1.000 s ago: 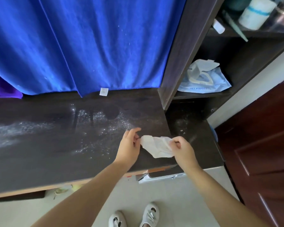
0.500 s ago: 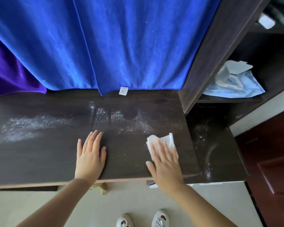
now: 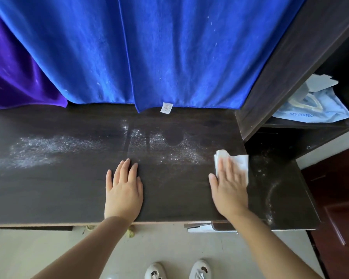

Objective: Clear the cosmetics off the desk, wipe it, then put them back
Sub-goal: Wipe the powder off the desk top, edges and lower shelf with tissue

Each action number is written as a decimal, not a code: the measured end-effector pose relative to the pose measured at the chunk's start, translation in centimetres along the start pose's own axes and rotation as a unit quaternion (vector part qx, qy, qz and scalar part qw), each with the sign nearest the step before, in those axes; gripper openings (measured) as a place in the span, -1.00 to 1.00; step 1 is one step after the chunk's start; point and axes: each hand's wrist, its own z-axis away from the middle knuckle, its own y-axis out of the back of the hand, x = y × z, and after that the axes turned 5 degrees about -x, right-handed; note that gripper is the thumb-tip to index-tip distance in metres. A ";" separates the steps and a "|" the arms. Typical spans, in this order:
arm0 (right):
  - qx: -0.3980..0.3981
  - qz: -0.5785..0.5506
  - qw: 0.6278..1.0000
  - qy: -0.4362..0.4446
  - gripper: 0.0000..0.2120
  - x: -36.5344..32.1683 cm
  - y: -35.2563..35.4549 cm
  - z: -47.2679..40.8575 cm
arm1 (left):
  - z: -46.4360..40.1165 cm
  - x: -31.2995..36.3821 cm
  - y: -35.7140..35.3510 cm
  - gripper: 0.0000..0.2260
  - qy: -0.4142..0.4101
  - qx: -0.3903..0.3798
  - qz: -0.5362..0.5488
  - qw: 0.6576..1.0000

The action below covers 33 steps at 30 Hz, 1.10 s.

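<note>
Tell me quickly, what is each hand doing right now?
Left hand: open, flat on the desk, holding nothing.
Right hand: open, palm pressing the white wipe onto the desk.

Dark brown wood-grain tabletop (image 3: pixel 73 190), bare of items. White glittery powder residue (image 3: pixel 38 150) streaks from 9 o'clock toward centre, with clean circular and straight-edged patches at 12 o'clock. Crumpled white paper wipe (image 3: pixel 238 162) lies flat at 3 o'clock, on the tabletop's right edge, partly overhanging the lower side surface.
</note>
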 end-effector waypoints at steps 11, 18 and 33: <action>-0.034 0.066 0.961 0.265 -0.48 1.6 0.7 -0.5 | 0.0 -0.1 -0.3 -0.51 -0.005 -0.004 -0.010 1.000; -0.047 -0.035 0.998 0.003 -0.46 -2.6 1.0 -4.7 | 0.1 0.0 -0.2 -0.51 -0.005 0.003 -0.011 1.000; -0.089 -0.005 0.996 0.031 -0.48 0.8 2.7 -8.0 | 0.1 0.1 -0.1 -0.55 0.001 0.011 -0.011 1.000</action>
